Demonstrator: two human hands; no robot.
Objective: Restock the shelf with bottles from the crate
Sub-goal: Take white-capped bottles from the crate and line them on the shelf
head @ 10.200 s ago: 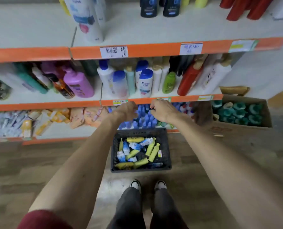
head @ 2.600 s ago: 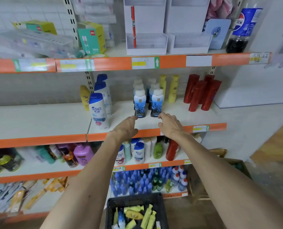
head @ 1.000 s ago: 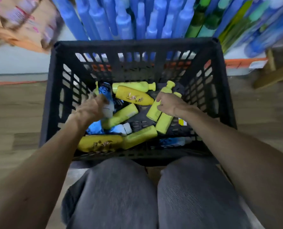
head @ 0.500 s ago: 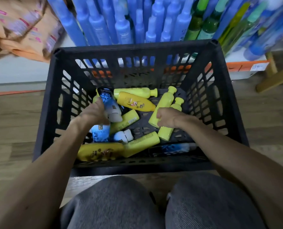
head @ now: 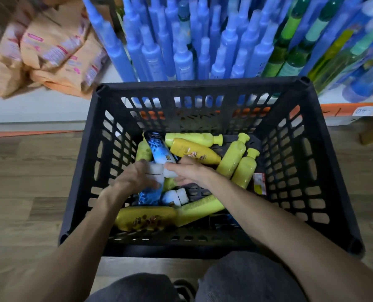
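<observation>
Two white-capped blue bottles (head: pixel 158 149) (head: pixel 148 196): left hand (head: pixel 131 182) grips one, right hand (head: pixel 189 173) another.

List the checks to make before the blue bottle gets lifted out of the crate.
1. Left hand grips the blue bottle near its white cap: ok.
2. Right hand has a real hold: cannot tell; its fingertips reach the cap, but the grip is hidden.
3. Nothing lies on top of the blue bottle: ok; it rests over the pile.
4. Second blue bottle under the left hand will stay behind: cannot tell.
5. Way up out of the crate is open: ok; nothing covers the top.
</observation>
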